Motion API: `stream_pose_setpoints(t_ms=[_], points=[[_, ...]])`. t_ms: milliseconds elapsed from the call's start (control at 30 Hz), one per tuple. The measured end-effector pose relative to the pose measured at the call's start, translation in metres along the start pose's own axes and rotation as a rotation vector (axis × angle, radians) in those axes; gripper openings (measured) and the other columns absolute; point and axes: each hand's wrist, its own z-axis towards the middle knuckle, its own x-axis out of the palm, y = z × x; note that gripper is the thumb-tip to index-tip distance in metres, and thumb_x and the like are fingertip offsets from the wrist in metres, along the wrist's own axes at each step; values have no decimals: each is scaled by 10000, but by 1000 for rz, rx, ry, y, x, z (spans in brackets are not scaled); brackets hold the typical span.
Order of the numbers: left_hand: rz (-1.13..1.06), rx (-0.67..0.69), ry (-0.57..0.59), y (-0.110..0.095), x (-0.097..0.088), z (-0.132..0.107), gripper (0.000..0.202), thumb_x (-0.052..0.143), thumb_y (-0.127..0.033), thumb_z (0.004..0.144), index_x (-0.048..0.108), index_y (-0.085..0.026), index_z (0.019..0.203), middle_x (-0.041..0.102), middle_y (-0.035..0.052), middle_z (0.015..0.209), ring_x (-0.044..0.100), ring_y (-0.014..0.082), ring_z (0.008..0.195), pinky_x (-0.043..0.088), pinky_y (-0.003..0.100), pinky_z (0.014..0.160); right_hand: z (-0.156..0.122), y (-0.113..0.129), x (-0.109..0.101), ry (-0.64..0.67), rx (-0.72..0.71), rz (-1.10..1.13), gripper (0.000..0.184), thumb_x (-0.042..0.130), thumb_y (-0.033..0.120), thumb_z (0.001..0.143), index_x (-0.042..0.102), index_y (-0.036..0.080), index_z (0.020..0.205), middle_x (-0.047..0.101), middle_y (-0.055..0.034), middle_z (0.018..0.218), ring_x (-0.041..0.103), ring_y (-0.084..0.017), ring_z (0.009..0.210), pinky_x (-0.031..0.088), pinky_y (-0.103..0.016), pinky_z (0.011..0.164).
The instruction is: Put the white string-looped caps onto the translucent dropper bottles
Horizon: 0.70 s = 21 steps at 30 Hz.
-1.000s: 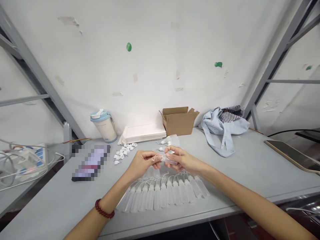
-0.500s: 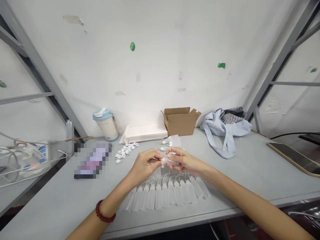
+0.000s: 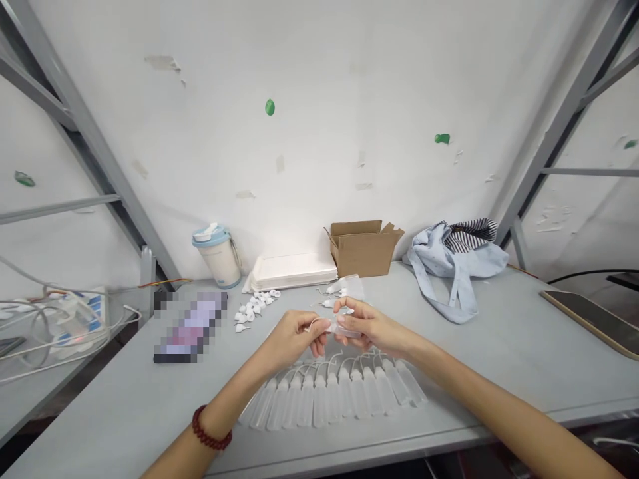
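Over the middle of the table, my right hand (image 3: 382,329) is closed round a small clear plastic squeeze bottle (image 3: 351,330), which lies nearly level. My left hand (image 3: 289,340) pinches the white cap end of that bottle between thumb and fingers; the fingertips hide most of the cap. Just below both hands lies a row of several similar translucent bottles (image 3: 319,402), their thin curved tubes pointing away from me. Beyond the hands are loose white caps (image 3: 255,306) in a pile and a few more bottles (image 3: 353,287) lying near the box.
An open cardboard box (image 3: 362,256) and a white flat stack (image 3: 294,269) stand against the wall. To their left are a lidded cup (image 3: 219,259) and a blurred-out phone (image 3: 192,329). A light blue cloth bag (image 3: 449,259) and another phone (image 3: 594,322) lie right.
My left fingers have shifted round the cap and now cover more of it. The right hand keeps hold of the bottle. The view has tilted slightly, so the scene sits a little lower.
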Motion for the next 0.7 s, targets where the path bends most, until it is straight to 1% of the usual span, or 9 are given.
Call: stream_pose_setpoints(t_ms=[67, 133, 233, 300, 367, 467, 533, 600, 700], points=[[84, 59, -41, 0, 1, -1, 316, 537, -425, 855, 626, -153, 720, 639, 31, 678, 608, 153, 607, 481, 252, 601, 0, 0, 0, -16, 8, 1, 368, 594, 513, 817, 380, 242, 944, 552, 53, 645, 207, -48, 432, 116, -217, 441], [150, 114, -80, 0, 3, -1, 226, 539, -362, 859, 646, -163, 865, 665, 38, 776, 606, 156, 658, 471, 249, 618, 1, 1, 0, -35, 23, 6, 362, 596, 505, 817, 378, 239, 932, 549, 52, 646, 206, -49, 438, 113, -219, 445], [166, 139, -100, 1, 5, 0, 214, 530, -324, 864, 634, -171, 972, 679, 49, 851, 601, 158, 696, 467, 253, 637, 0, 3, 1, -51, 34, 5, 355, 589, 501, 822, 380, 236, 932, 549, 47, 656, 212, -50, 446, 116, -218, 448], [97, 118, -71, 2, 5, 1, 229, 536, -345, 861, 625, -165, 972, 681, 59, 871, 613, 175, 758, 481, 263, 663, 1, 3, 1, -51, 25, 1, 353, 585, 501, 826, 383, 235, 941, 551, 45, 663, 217, -50, 448, 123, -216, 450], [29, 65, -36, 2, 5, 2, 266, 522, -397, 867, 609, -159, 951, 675, 61, 859, 617, 180, 766, 489, 270, 658, 1, 2, 0, -44, -1, -6, 346, 577, 499, 834, 387, 235, 952, 552, 46, 664, 223, -49, 447, 132, -213, 451], [21, -39, -38, 5, 3, 3, 375, 456, -487, 886, 572, -148, 776, 623, 30, 730, 585, 143, 613, 469, 261, 590, 3, -1, -1, -27, -41, -36, 325, 557, 491, 855, 384, 236, 962, 555, 50, 657, 229, -49, 447, 152, -211, 448], [35, -75, -31, 6, 2, 3, 433, 433, -510, 890, 530, -148, 674, 570, 4, 645, 552, 121, 540, 447, 253, 559, 3, -3, -1, -26, -48, -59, 322, 551, 490, 861, 381, 236, 964, 562, 47, 654, 242, -53, 452, 160, -211, 445], [38, -62, -8, 6, 2, 3, 428, 445, -494, 890, 525, -148, 650, 552, -6, 614, 548, 118, 535, 441, 250, 564, 3, -4, -1, -28, -41, -58, 337, 558, 500, 853, 381, 238, 966, 566, 42, 655, 254, -57, 456, 158, -212, 443], [50, 17, -22, 3, 2, 2, 333, 494, -430, 882, 578, -144, 733, 607, 10, 678, 574, 133, 618, 459, 252, 619, 3, -2, -1, -25, -10, -7, 372, 587, 516, 824, 379, 242, 964, 559, 49, 643, 230, -52, 442, 134, -212, 444]])
